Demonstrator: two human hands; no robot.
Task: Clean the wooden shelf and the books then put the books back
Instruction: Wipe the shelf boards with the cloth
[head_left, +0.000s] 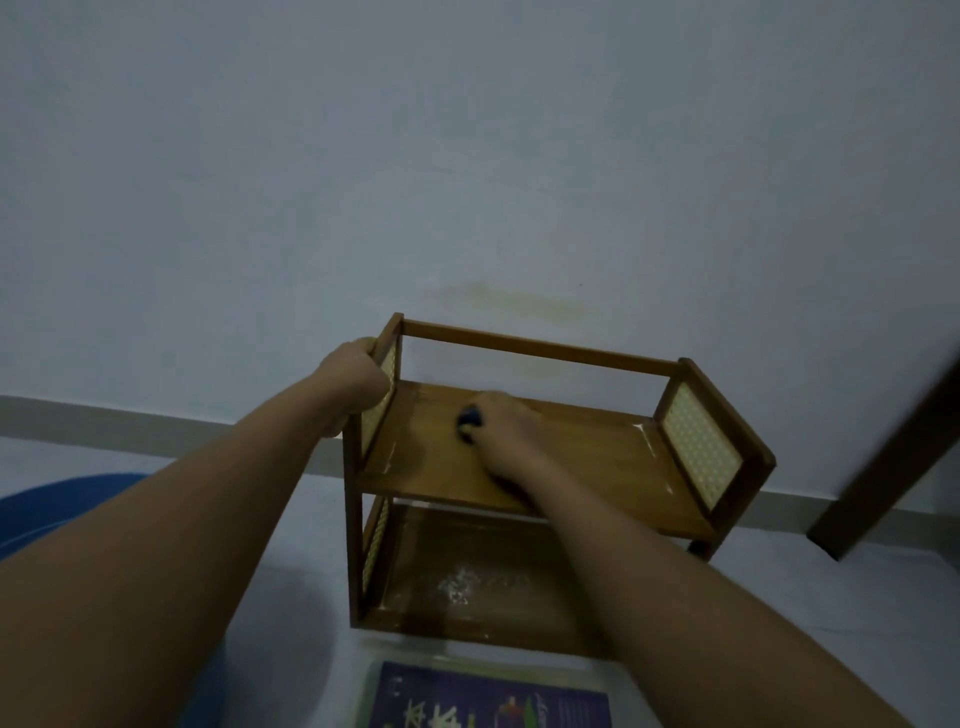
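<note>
Wooden shelf on the floor against the far wall. Left hand gripping its left post; right hand on the upper board, fingers curled round a dark cloth (blurred). 1 book near, at the bottom edge.

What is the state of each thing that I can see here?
Shelf: upright on the floor, no books on it.
Lower board: white dust on it.
Left hand: grips the shelf's left side frame.
Right hand: presses a dark cloth on the upper board.
Cloth: bunched under the fingers.
Book: flat on the floor in front of the shelf.
</note>
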